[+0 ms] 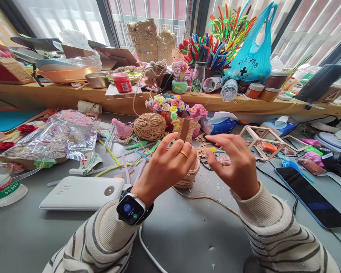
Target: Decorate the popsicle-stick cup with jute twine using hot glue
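Note:
My left hand (165, 167), with a gold ring and a smartwatch on the wrist, is curled over a small twine-wrapped pot (191, 177) standing on the grey table (187, 235). My right hand (234, 165) hovers just right of the pot with its fingers spread; nothing shows in them. A loose strand of twine (213, 200) runs from the pot's base toward my right sleeve. A ball of twine (149, 126) lies behind my left hand. The thumbs and the pot's far side are hidden.
A white power bank (82, 192) lies at the left and a dark phone (312, 197) at the right. Behind the hands are a stick frame (261, 142), pipe-cleaner flowers (173, 108), a tissue pack (218, 125) and a plastic bag (59, 136). A cluttered wooden shelf (59, 96) holds a blue bag (252, 57).

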{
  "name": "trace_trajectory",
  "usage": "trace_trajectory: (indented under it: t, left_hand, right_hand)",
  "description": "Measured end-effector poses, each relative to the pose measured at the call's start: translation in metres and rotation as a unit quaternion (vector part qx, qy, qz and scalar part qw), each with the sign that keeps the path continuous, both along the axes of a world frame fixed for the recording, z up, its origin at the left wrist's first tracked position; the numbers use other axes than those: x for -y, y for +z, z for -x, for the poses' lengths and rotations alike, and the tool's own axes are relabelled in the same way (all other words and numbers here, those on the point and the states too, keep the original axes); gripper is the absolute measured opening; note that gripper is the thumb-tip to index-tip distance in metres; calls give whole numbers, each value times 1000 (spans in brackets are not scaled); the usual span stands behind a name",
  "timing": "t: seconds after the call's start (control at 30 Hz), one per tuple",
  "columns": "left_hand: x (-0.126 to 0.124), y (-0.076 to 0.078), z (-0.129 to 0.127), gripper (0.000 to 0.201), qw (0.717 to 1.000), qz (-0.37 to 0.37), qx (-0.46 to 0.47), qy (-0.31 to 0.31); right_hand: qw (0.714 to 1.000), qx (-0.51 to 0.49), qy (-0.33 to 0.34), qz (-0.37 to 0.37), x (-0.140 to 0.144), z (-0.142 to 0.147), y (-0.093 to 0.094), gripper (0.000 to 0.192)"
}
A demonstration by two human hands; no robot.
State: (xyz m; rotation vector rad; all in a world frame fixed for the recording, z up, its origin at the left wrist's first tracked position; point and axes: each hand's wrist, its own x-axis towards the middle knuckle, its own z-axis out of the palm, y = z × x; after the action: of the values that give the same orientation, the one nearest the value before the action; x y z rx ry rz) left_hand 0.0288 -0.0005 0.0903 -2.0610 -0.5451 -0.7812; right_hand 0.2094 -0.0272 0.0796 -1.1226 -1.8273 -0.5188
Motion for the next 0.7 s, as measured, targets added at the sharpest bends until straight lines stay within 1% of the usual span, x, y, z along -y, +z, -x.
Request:
trace_trajectory:
  t: [0.07,0.1,0.13,0.17,0.23,0.27,0.37,0.47,0.7]
  left_hand:
    - [-1,-1,-1,16,1000,3,5,3]
    - [-1,-2,-1,16,1000,7,9,3]
    - [-1,-3,-1,16,1000,11,14,2]
    - [-2,-4,-2,17,1000,15,18,1]
    - [-3,-6,-2,18,1000,22,22,3]
    - [-3,-7,-3,19,999,24,22,6]
    - [-4,-10,-4,18,999,39,16,19]
    - [-5,-13,-5,18,998,50,14,23]
    - [-7,-17,-6,16,998,51,22,29]
  right_hand:
    - [999,-12,12,-33,9,7,2,34]
    - [998,-7,39,-49,14,12,3,36]
    - [996,5,79,-48,20,19,3,36]
    - [990,27,133,-46,27,27,2,34]
    - [965,113,236,-36,38,45,-2,29]
    - [956,151,251,-24,43,53,-5,29]
    - [949,200,245,9,51,70,-16,34]
    - [944,218,244,38,52,74,-23,34]
    - [944,230,224,70,53,70,-23,38]
